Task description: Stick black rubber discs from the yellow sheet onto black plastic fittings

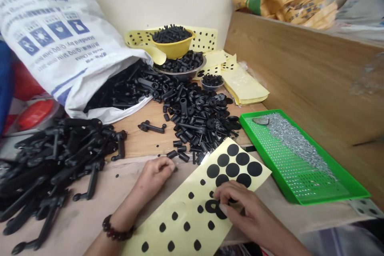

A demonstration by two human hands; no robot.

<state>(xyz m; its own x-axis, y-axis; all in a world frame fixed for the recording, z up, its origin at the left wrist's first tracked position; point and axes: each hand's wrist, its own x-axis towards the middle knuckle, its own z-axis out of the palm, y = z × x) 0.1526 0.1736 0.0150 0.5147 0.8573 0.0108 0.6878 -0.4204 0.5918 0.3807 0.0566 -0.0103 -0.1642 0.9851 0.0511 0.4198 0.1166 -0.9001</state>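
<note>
A yellow sheet of black round stickers point(177, 224) lies slanted in front of me, with large discs at its far end and small dots down its length. My right hand point(244, 208) is over the sheet's right part, thumb and fingers pinched at the edge of a black ring-shaped sticker point(210, 206). My left hand point(156, 174), with a dark bead bracelet point(117, 230) on its wrist, rests left of the sheet. Its fingers are curled closed, and what they hold, if anything, is hidden. Small black cylinders point(182, 150) lie just beyond it.
Assembled black crank handles point(60, 156) are heaped at left. A white woven sack point(75, 40) spills black parts. A yellow bowl point(172, 50) and a metal bowl point(195, 73) stand behind. At right, a green tray point(270, 164) holds small metal pieces beside a wooden partition point(300, 56).
</note>
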